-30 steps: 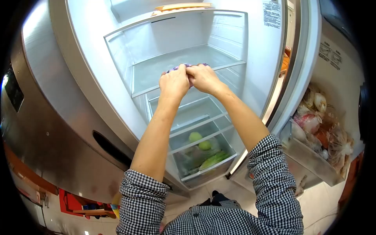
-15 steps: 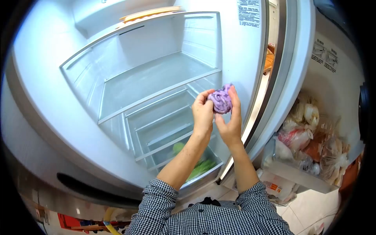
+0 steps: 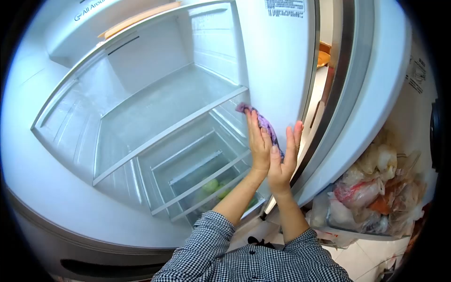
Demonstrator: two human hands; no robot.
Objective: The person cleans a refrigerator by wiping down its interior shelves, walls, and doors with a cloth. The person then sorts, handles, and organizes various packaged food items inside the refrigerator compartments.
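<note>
A purple cloth (image 3: 267,125), twisted into a long strip with darker patches, hangs before the refrigerator's right inner wall. Against its left side lies my left hand (image 3: 258,146), fingers stretched and close together, holding the cloth. My right hand (image 3: 285,164) is upright beside it, fingers extended and apart, its thumb side at the cloth's lower end. The two hands almost meet at the palms. How far the cloth reaches behind the fingers is hidden.
To the left are a glass shelf (image 3: 155,110) and lower drawers with green produce (image 3: 211,186). The open door (image 3: 361,108) stands at the right, its lower bin packed with plastic bags (image 3: 361,188). An orange-edged strip (image 3: 138,19) lies above the top shelf.
The bunched purple cloth has become a long strip. My hands have moved down slightly, from gripping the bundle to straightened fingers. The view has shifted, with the door larger at the right.
</note>
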